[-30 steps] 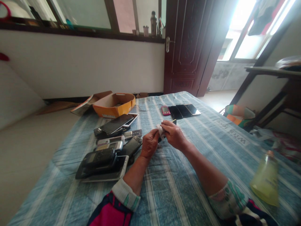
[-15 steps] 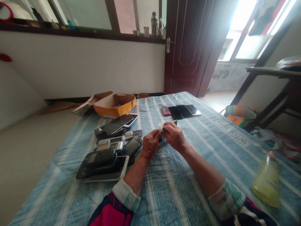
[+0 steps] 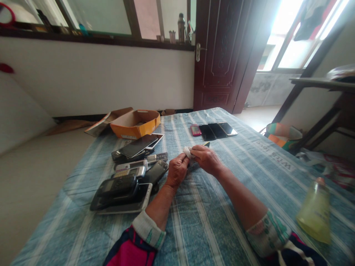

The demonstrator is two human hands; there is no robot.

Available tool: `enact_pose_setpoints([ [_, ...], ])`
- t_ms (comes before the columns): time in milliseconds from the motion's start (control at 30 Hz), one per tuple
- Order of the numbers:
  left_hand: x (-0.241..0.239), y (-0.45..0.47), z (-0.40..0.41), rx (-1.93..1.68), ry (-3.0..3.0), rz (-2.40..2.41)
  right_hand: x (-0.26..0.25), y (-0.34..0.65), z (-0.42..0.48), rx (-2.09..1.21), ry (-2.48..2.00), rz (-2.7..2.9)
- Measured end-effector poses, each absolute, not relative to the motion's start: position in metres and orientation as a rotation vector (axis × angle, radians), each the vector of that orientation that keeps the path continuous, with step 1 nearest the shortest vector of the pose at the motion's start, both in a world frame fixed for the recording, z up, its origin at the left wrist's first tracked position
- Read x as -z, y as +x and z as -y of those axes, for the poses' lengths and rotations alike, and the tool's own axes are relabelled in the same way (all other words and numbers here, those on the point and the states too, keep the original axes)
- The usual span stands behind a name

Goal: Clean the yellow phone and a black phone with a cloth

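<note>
My left hand [image 3: 177, 171] is closed on the near end of a dark, flat phone [image 3: 207, 144], most of which lies hidden behind my fingers; only a far corner shows past my right hand. My right hand [image 3: 207, 159] is closed on a crumpled white cloth [image 3: 187, 152], pressed over the phone beside my left thumb. To the left of my left hand is a pile of old phones, with a dark handset [image 3: 156, 171] closest to it. Beyond my hands, a pink phone [image 3: 195, 130] lies beside several dark phones [image 3: 219, 130] in a row.
An open orange cardboard box [image 3: 135, 129] stands at the far left of the cloth-covered table [image 3: 177, 236]. More stacked phones [image 3: 138, 146] lie in front of it. A squeeze bottle of yellow-green liquid [image 3: 314, 214] is at the right. A dark red door [image 3: 219, 55] stands behind.
The white cloth has shifted slightly left and up, towards my left thumb. My right hand has moved a little left with it, its fingers now flatter. My left hand has hardly moved.
</note>
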State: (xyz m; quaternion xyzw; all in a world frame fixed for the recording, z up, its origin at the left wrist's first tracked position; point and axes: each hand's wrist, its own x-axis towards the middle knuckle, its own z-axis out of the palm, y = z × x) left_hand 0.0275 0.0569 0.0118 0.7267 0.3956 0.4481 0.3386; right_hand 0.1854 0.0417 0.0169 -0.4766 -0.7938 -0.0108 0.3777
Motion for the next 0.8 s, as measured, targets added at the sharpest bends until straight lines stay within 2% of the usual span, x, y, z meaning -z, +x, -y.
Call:
enact_pose_setpoints([
  [433,-0.009,0.029,-0.056,-1.199,1.856,-1.007,-0.007,0.234,-0.053,0.01,-1.222,1.846],
  [800,-0.011,0.027,-0.058,-1.155,1.849,-0.989,-0.02,0.187,-0.042,0.088,-1.162,2.084],
])
